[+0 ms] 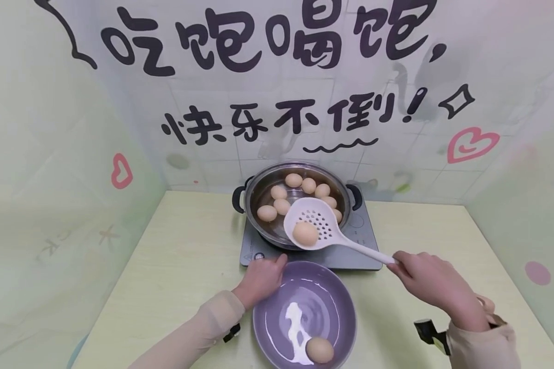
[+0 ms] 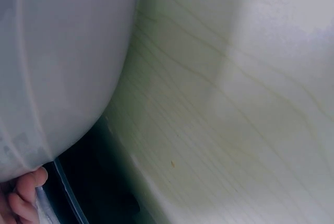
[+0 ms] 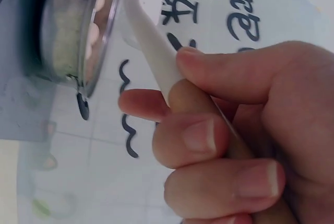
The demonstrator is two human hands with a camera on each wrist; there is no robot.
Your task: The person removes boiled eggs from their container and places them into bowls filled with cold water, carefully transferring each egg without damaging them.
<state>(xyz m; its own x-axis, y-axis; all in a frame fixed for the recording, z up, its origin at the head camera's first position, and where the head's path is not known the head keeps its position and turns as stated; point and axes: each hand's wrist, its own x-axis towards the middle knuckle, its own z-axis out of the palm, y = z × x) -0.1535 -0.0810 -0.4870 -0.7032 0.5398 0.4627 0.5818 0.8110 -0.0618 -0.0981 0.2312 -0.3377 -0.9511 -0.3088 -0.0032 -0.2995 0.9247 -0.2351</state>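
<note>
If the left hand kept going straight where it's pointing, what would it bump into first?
Probably the grey cooker: its front edge lies just ahead of the left hand. I can't tell how high the hand is, though, so it might reach the pot first.

Both hands are bare: the left hand and the right hand. The left sleeve is plain beige and ends in a rounded cuff at the wrist. The right sleeve is the same beige, with a loose, creased cuff. A small black device shows beside the left cuff; a larger black block by the right one has a yellowish-green part. The right hand's fingernails have short, pale edges.
</note>
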